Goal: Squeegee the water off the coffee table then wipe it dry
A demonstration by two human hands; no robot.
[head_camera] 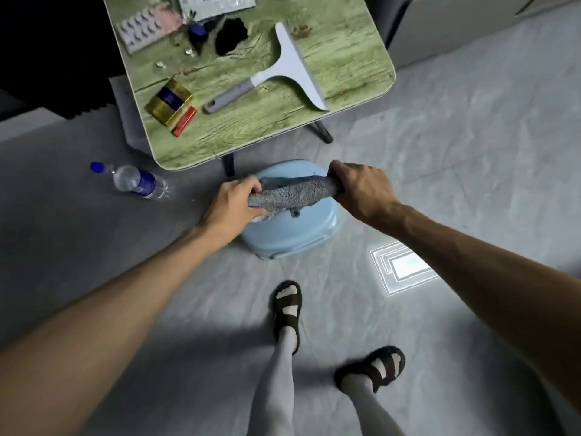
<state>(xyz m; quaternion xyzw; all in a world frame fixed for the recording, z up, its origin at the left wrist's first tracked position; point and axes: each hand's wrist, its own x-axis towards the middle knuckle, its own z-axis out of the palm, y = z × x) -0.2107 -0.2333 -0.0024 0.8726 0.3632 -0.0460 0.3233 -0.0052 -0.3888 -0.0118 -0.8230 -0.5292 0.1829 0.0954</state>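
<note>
2 hands on 1 grey cloth (295,193) here, rolled up into a thick sausage shape and held roughly level right above a light blue plastic basin (298,237). The basin sits on the grey floor (471,152) just in front of the coffee table (352,48). The left hand (232,206) has its fingers curled tight round the left end, and the right hand (361,190) is fisted round the right end with the knuckles up, so both are properly gripping the cloth. A loose corner of it hangs down from the middle toward the basin. Can't tell if any water is coming out, too blurry for that. The squeegee (289,70) is lying flat on the green wood-print tabletop with nobody touching it, white blade toward the right side and grey handle pointing at the near left. Just left of the handle there's a gold and blue box (168,100) with a small red box (185,121) right beside it. Further back are a tray of false lashes (141,31) and a black blob (229,36) I can't identify. A water bottle (135,180) with a blue cap lies on its side on the floor, left of the basin. At the bottom, 2 feet in dark sandals (287,306) and white socks.
</note>
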